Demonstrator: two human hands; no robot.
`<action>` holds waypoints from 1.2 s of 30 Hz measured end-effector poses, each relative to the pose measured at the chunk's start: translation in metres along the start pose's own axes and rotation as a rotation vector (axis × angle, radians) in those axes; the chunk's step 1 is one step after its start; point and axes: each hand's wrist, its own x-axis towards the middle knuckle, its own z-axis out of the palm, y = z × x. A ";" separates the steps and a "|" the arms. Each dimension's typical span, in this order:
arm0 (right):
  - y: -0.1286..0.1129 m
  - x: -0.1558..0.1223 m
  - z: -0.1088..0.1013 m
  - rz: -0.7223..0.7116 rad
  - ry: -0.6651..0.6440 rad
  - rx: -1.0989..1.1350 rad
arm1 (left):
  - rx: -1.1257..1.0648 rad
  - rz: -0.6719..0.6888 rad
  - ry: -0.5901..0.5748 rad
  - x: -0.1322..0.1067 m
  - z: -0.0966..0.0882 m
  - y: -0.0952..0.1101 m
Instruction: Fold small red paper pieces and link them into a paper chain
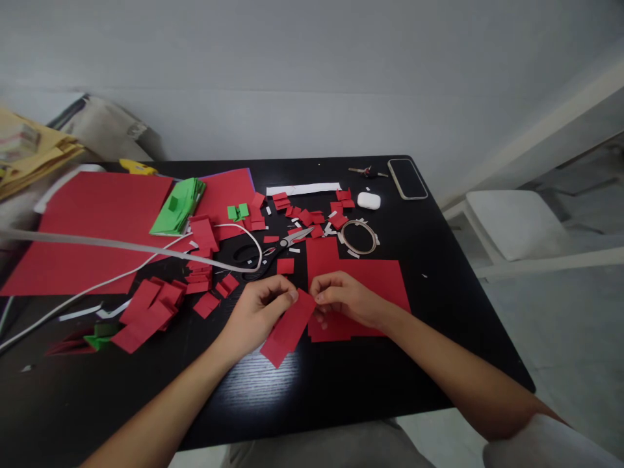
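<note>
A narrow red paper strip (291, 329) is tilted above the table's front part, pinched near its upper end by my left hand (266, 312). My right hand (344, 298) has its thumb and fingers closed on the strip's upper right corner. Beneath the right hand lie flat red sheets (375, 279). Black-handled scissors (285, 243) rest just beyond my hands, their blades partly apart. Folded red paper pieces (151, 309) are piled to the left of my left hand.
A white cable (121, 246) crosses the left side over a large red sheet (92, 227) and a green paper stack (178, 207). A tape roll (359, 221), white case (369, 201), keys (367, 171) and phone (407, 179) lie at the right. The table (468, 338) ends there; a white stool (511, 221) stands beyond.
</note>
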 end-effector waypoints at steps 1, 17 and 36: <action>0.000 0.000 0.000 0.003 0.003 -0.009 | 0.004 -0.008 -0.010 0.000 -0.001 0.000; -0.002 0.001 -0.001 0.014 0.040 0.061 | -0.092 -0.118 -0.131 0.000 -0.005 -0.005; -0.002 0.002 -0.001 0.013 0.045 0.037 | -0.079 -0.156 -0.153 0.001 -0.010 -0.007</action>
